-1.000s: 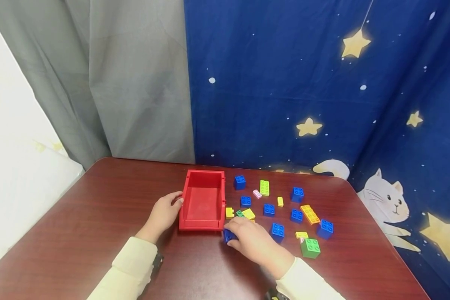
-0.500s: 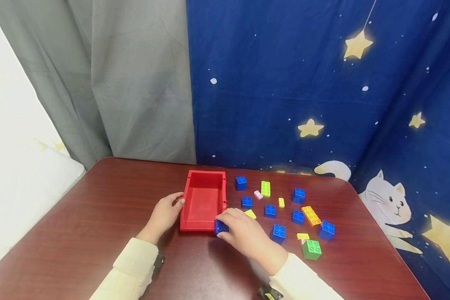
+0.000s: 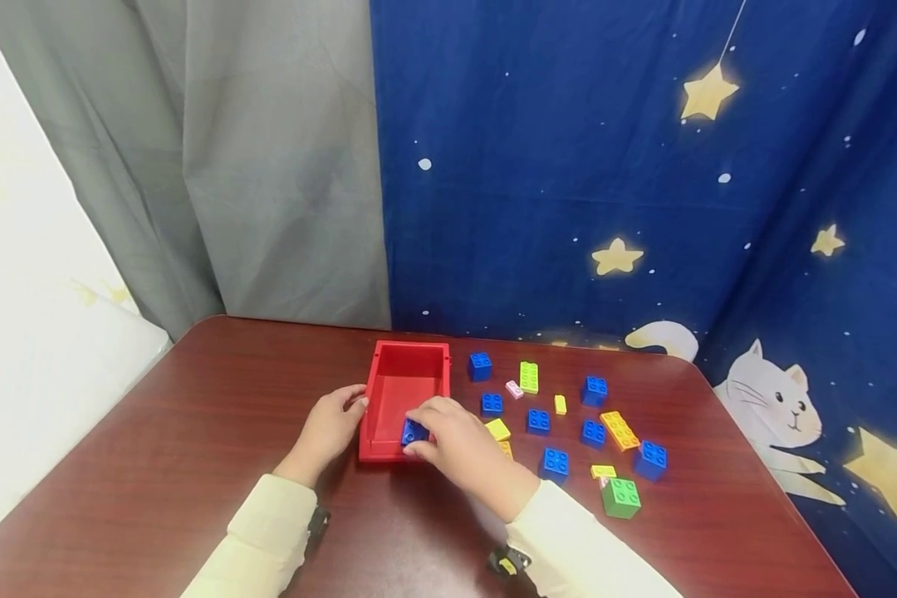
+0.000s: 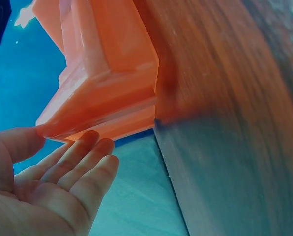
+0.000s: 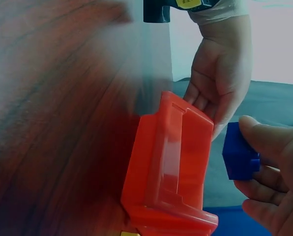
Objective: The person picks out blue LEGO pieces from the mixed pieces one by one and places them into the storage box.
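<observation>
A red open-topped bin (image 3: 404,390) stands near the middle of the table. My right hand (image 3: 467,453) pinches a blue toy brick (image 3: 414,432) between thumb and fingers, above the bin's near end. In the right wrist view the blue brick (image 5: 240,152) is apart from the bin's rim (image 5: 159,162). At the bin's left side is my left hand (image 3: 332,425). The left wrist view shows its thumb (image 4: 26,142) at the bin's lower edge and its fingers (image 4: 82,164) loosely extended against the outer wall. The bin's near right corner is hidden by my right hand.
Several loose bricks lie right of the bin, among them a blue one (image 3: 555,465), a green one (image 3: 621,497), an orange one (image 3: 620,430), a lime one (image 3: 528,377) and a small pink one (image 3: 514,389). Curtains (image 3: 493,208) hang behind the table (image 3: 269,357).
My right hand has carried the blue brick up and left, from the table beside the bin's near right corner to above the bin. The left hand stays at the bin's side.
</observation>
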Tool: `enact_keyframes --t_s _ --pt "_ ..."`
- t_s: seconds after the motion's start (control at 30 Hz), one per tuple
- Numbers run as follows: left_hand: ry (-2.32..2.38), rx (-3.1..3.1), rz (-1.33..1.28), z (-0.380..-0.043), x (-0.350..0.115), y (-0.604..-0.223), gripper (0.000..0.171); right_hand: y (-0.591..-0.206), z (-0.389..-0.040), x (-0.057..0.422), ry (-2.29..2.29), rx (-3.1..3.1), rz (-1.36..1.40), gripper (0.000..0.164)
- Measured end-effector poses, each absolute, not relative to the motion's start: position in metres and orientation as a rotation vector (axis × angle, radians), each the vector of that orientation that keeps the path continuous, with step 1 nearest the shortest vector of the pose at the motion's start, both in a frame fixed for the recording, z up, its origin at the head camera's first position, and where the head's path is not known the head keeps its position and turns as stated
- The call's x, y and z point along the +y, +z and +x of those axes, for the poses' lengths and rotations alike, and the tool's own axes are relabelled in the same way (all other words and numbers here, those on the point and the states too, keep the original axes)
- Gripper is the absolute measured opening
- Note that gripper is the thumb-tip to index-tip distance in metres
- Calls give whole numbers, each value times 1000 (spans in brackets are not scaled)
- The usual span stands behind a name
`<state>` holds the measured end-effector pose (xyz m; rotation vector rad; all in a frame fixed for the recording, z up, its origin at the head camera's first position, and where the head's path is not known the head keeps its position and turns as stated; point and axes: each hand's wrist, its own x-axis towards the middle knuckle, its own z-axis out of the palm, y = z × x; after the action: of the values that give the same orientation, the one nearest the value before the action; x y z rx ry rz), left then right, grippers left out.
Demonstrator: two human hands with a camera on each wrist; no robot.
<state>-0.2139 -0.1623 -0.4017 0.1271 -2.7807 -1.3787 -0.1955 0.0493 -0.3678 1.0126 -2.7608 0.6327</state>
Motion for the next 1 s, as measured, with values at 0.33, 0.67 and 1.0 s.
enact_keyframes --t_s 0.33,0.67,1.0 --pt "-1403 -2772 123 -212 -164 -401 45 -372 -213 26 637 -2823 942 53" --pt "-1428 -2758 114 -211 -163 -398 45 -378 -228 6 659 -2886 877 51" --pt "-1407 -2750 103 -216 -164 -402 43 -386 -241 -5 662 -2968 832 47"
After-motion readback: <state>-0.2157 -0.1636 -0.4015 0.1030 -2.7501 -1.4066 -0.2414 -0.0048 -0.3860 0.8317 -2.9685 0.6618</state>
